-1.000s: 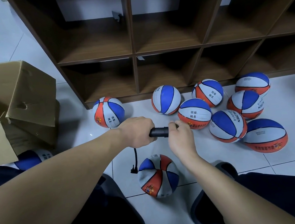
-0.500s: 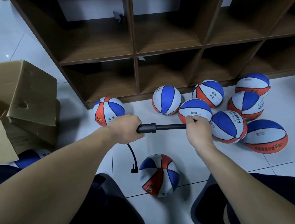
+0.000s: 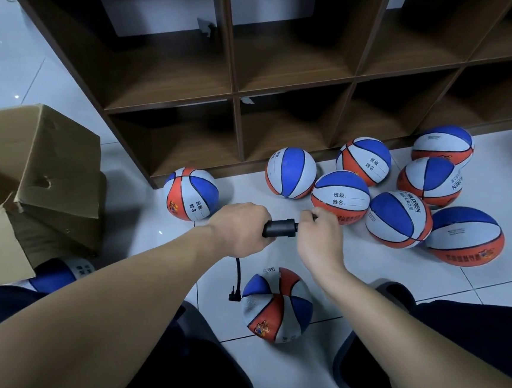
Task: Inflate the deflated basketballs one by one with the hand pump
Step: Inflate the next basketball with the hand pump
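A black hand pump is held level above the floor. My left hand grips its barrel; my right hand grips the handle end, pushed in close to the barrel. A thin black hose hangs from the pump down to the top left of a wrinkled, soft red, white and blue basketball on the tiles between my feet. Several rounder balls of the same colours lie to the right, the nearest just behind my right hand. One ball sits alone at the left by the shelf.
A dark wooden cubby shelf with bare compartments stands behind the balls. An open cardboard box sits at the left, with another ball partly hidden beside it. My dark trouser legs and shoes flank the soft ball on the white tiles.
Half a second ago the pump rod was drawn out to the right; my right hand has now pushed the handle back in toward my left hand. The left hand barely moved.
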{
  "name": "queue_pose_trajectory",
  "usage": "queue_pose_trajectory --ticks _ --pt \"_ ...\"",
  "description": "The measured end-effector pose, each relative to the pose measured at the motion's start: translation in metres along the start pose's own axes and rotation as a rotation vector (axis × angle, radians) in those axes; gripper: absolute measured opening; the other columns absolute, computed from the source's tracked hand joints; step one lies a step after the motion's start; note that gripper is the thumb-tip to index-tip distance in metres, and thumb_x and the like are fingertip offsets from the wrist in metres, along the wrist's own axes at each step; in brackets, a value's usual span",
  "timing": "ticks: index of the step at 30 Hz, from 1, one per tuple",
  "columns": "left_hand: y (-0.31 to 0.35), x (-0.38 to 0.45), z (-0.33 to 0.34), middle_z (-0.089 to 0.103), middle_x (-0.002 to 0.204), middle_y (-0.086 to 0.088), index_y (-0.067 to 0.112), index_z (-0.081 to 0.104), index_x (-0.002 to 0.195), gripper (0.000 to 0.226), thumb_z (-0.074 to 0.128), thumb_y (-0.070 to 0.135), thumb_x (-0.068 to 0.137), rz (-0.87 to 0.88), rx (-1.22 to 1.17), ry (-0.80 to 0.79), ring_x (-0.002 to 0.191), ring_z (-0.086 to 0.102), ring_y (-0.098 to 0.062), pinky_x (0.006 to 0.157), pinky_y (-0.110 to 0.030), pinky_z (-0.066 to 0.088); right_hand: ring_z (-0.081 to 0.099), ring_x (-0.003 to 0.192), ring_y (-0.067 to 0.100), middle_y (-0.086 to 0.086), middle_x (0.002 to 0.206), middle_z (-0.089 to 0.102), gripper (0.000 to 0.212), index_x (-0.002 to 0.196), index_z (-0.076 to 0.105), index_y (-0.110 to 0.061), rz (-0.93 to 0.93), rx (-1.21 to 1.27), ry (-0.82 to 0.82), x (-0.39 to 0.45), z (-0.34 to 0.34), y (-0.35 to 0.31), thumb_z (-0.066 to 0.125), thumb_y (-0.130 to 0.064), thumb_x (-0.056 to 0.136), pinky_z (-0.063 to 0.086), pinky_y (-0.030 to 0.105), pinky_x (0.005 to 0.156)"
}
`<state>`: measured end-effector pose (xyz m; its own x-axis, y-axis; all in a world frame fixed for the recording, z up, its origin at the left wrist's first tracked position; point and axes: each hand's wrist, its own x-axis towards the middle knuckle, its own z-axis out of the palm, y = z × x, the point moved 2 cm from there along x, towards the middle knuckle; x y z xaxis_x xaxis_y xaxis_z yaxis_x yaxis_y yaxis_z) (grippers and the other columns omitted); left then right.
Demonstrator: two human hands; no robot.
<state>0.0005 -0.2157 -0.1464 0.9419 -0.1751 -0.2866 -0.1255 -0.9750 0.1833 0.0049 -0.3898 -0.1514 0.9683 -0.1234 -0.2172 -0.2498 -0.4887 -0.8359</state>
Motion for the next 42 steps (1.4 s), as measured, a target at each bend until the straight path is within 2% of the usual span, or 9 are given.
queue_pose_trajectory --ticks 10,15,19,25,30,34,38,42 --pt "0.001 0.003 0.001 0.061 0.071 0.003 0.026 0.061 0.080 0.029 0.061 0.047 0.100 0.021 -0.014 -0.005 0.061 0.057 -0.018 0.053 -0.031 0.037 0.051 0.069 0.021 0.000 0.076 0.055 0.033 0.077 0.051 -0.014 0.025 0.020 -0.079 0.007 0.005 0.005 0.048 -0.028 0.107 0.042 0.037 0.064" --pt "-0.003 0.003 0.001 0.062 0.070 0.003 0.026 0.062 0.081 0.030 0.062 0.049 0.099 0.027 -0.009 -0.001 0.062 0.059 -0.018 0.053 -0.031 0.041 0.042 0.063 0.020 -0.002 0.067 0.047 0.031 0.076 0.051 -0.013 0.025 0.030 -0.175 0.017 0.000 0.004 0.051 -0.026 0.105 0.037 0.035 0.061" --pt "-0.013 0.002 -0.001 0.063 0.070 0.004 0.026 0.064 0.083 0.029 0.063 0.049 0.099 0.000 -0.017 -0.016 0.064 0.062 -0.019 0.054 -0.031 0.047 0.032 0.063 0.020 -0.003 0.062 0.035 0.035 0.069 0.040 -0.018 0.028 0.039 -0.122 0.028 -0.016 0.006 0.054 -0.020 0.102 0.028 0.033 0.058" --pt "-0.040 -0.004 0.000 0.066 0.070 0.003 0.026 0.063 0.079 0.027 0.063 0.046 0.098 -0.121 -0.043 -0.027 0.068 0.067 -0.023 0.064 -0.037 0.059 0.033 0.063 0.021 0.001 0.064 0.036 0.033 0.074 0.042 -0.014 0.175 0.183 0.021 0.049 -0.042 0.010 0.057 -0.021 0.102 0.032 0.032 0.057" --pt "-0.022 -0.004 -0.003 0.065 0.069 0.004 0.027 0.064 0.080 0.029 0.060 0.047 0.100 -0.073 -0.043 -0.009 0.065 0.066 -0.023 0.058 -0.034 0.057 0.040 0.065 0.022 -0.002 0.063 0.044 0.036 0.066 0.043 -0.011 0.094 0.155 0.103 0.032 -0.028 0.010 0.053 -0.017 0.100 0.039 0.035 0.064" --pt "-0.010 -0.003 -0.005 0.064 0.070 0.003 0.025 0.066 0.082 0.029 0.059 0.047 0.101 -0.040 -0.037 -0.016 0.064 0.065 -0.023 0.052 -0.031 0.048 0.035 0.064 0.023 -0.001 0.063 0.039 0.037 0.065 0.036 -0.016 0.035 0.092 0.041 0.019 -0.015 0.004 0.051 -0.015 0.099 0.032 0.038 0.062" --pt "-0.002 -0.005 -0.006 0.064 0.072 0.003 0.024 0.066 0.084 0.029 0.058 0.047 0.101 -0.020 0.026 -0.009 0.066 0.063 -0.022 0.049 -0.029 0.036 0.041 0.065 0.022 -0.002 0.068 0.045 0.035 0.069 0.043 -0.017 0.044 0.068 -0.044 0.006 -0.002 0.004 0.049 -0.020 0.103 0.035 0.036 0.062" --pt "0.003 -0.002 -0.002 0.063 0.071 0.002 0.024 0.064 0.082 0.029 0.059 0.046 0.099 0.008 -0.002 -0.009 0.065 0.063 -0.024 0.055 -0.033 0.047 0.053 0.071 0.023 0.002 0.079 0.059 0.030 0.085 0.059 -0.009 0.062 0.053 -0.095 0.002 0.005 0.005 0.049 -0.029 0.105 0.044 0.038 0.067"
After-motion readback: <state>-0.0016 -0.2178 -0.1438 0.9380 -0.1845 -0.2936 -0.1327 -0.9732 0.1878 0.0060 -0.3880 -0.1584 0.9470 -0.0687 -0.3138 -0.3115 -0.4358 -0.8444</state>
